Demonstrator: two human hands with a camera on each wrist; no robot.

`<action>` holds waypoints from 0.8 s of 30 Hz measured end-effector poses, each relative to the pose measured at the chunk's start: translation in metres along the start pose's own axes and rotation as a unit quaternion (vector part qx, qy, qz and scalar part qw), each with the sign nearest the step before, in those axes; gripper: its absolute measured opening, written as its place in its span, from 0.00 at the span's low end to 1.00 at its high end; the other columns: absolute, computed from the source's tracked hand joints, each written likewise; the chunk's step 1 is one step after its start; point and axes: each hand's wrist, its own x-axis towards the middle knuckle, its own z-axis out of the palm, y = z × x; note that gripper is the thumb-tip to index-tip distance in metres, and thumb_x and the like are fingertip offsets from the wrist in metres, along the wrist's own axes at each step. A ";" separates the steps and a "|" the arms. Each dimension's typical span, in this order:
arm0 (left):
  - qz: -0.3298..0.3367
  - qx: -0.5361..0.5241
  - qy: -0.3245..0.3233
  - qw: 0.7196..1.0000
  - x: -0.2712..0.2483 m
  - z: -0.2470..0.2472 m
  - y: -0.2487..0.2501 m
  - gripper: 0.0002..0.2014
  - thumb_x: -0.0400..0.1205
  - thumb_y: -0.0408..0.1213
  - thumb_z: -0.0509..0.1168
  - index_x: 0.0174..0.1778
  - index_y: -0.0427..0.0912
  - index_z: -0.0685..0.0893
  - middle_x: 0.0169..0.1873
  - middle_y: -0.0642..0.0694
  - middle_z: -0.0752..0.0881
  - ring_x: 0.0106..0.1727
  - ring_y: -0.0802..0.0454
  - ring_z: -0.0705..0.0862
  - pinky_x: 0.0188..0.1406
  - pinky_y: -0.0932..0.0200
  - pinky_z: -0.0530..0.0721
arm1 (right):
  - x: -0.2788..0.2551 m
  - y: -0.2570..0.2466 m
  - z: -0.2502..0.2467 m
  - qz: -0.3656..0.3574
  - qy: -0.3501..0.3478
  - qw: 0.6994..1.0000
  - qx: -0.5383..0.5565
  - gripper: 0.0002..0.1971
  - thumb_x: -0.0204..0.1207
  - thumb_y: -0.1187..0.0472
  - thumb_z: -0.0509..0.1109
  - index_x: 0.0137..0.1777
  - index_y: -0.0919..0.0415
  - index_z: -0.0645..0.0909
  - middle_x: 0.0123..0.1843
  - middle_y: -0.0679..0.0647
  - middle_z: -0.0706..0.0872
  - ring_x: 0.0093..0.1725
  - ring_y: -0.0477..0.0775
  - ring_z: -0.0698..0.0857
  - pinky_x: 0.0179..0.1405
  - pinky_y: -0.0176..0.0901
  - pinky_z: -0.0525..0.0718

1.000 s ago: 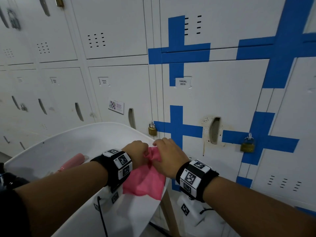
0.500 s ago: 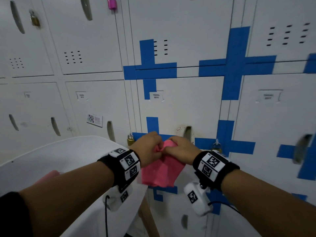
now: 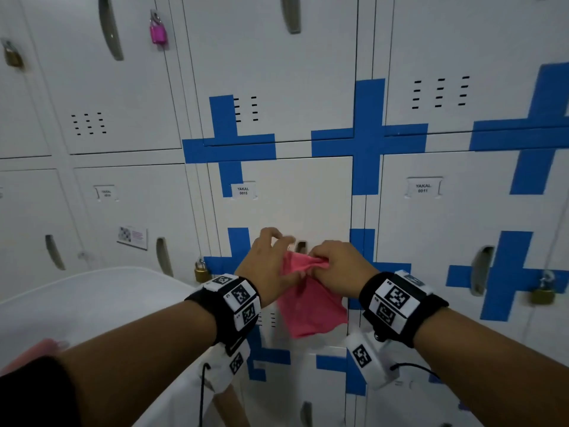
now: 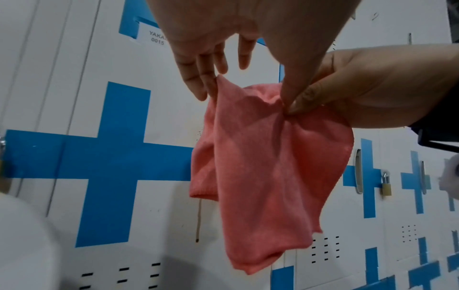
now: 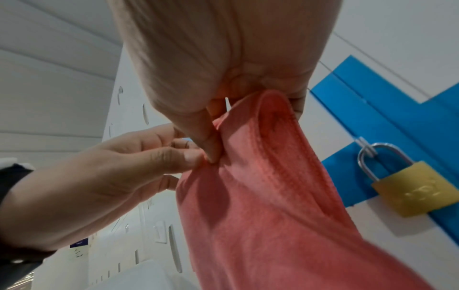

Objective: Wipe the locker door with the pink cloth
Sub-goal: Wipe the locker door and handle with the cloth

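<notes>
The pink cloth (image 3: 311,303) hangs in front of the white locker door labelled YAKAL 0015 (image 3: 292,195), just below its handle recess (image 3: 301,246). My right hand (image 3: 320,265) pinches the cloth's top edge between thumb and fingers (image 5: 211,149). My left hand (image 3: 283,257) is beside it, to the left. Its fingers (image 4: 198,78) are straight and lifted, brushing one cloth corner, and its thumb tip (image 4: 288,106) touches the cloth (image 4: 263,176) next to the right thumb. A brown drip stain (image 4: 198,221) runs down the door.
A white round table (image 3: 92,303) stands at lower left against the lockers, with a blurred pink object (image 3: 37,349) on it. Brass padlocks (image 3: 201,272) (image 3: 542,294) hang beside the door. Blue tape crosses (image 3: 368,140) mark its corners.
Both hands lifted the cloth off the table edge up in front of the locker door. The left fingers straightened and came off the cloth; the right hand kept its pinch.
</notes>
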 end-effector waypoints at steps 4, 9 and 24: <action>0.020 0.035 -0.026 0.999 0.010 -0.002 0.016 0.12 0.77 0.48 0.67 0.44 0.42 0.83 0.51 0.44 0.84 0.55 0.43 0.80 0.51 0.54 0.77 | -0.004 0.014 -0.002 0.004 0.059 0.994 -0.094 0.07 0.74 0.50 0.66 0.45 0.44 0.86 0.41 0.47 0.80 0.49 0.54 0.77 0.50 0.56 0.78; -0.003 -0.041 -0.042 0.998 0.017 -0.005 0.032 0.06 0.81 0.41 0.62 0.42 0.42 0.75 0.39 0.39 0.85 0.42 0.38 0.83 0.42 0.47 0.83 | -0.031 0.011 0.016 -0.057 0.279 0.955 -0.079 0.15 0.69 0.47 0.73 0.52 0.51 0.80 0.51 0.48 0.78 0.51 0.49 0.73 0.52 0.45 0.75; 0.021 -0.127 -0.046 0.991 0.035 -0.011 0.025 0.10 0.83 0.42 0.60 0.49 0.40 0.83 0.41 0.42 0.87 0.44 0.45 0.82 0.50 0.46 0.83 | -0.004 0.035 0.086 -0.162 0.372 0.908 -0.105 0.32 0.56 0.76 0.78 0.61 0.60 0.74 0.52 0.57 0.74 0.46 0.59 0.80 0.42 0.46 0.86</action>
